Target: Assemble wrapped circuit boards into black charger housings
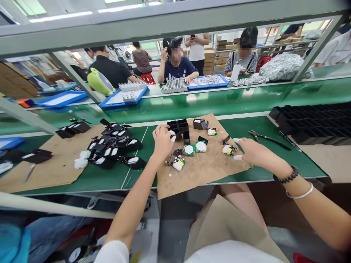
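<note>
My left hand [162,141] is at the near left box of a cluster of open black plastic boxes [182,125], its white-capped thumb and fingertip closed at that box's edge. My right hand [253,152] reaches in from the right, with white-capped thumb and finger apart beside a small circuit board [229,150] with a white part on it. Another such board [178,163] lies below my left hand, and a third board [212,132] farther back. Two green boards with white discs [200,146] sit between my hands. A black case [200,124] lies behind them.
Brown cardboard [203,171] covers the bench here. Black assemblies with wires [112,144] are heaped at left. Pliers [270,139] lie at right, near rows of black boxes [315,122]. Across the green line, people sit by blue trays [208,81]. A metal beam [153,27] spans overhead.
</note>
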The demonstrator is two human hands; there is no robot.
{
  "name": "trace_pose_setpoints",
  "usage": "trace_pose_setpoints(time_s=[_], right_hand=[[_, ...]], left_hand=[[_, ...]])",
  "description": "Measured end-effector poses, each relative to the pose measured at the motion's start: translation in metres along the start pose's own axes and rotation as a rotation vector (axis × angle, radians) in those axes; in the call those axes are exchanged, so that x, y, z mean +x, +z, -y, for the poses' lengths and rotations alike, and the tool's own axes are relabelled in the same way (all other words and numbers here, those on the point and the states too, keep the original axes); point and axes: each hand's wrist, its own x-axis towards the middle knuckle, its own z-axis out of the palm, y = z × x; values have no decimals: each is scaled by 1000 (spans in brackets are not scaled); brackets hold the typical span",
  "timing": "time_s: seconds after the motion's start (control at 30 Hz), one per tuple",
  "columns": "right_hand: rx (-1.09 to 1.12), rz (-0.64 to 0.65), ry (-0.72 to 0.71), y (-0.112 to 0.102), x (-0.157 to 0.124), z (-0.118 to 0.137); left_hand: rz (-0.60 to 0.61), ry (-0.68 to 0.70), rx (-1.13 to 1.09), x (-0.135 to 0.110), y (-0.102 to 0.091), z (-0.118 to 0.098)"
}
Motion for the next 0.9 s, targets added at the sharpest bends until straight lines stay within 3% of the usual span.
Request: trace_pose_setpoints(time_s=[0.1, 0.27, 0.37, 0.47, 0.63, 0.8, 0.9], right_hand=[[-31, 28, -51, 12, 3, 4], [55, 23, -75, 23, 12, 2], [68, 17, -83, 24, 9, 1], [88, -10, -81, 27, 4, 0], [147, -81, -60, 38, 1, 1], [148, -133, -50, 42, 8, -1], [213, -99, -152, 37, 11, -9]], left_hand=[[-119, 123, -37, -28, -15, -14], [-316, 357, -16, -69, -39, -57], [-446, 395, -1, -78, -44, -75], [-491, 364, -20, -77, -42, -78], [-453, 255, -159, -73, -38, -74], [-262, 54, -563, -80, -44, -88], [-165, -74, -629, -88, -34, -101]])
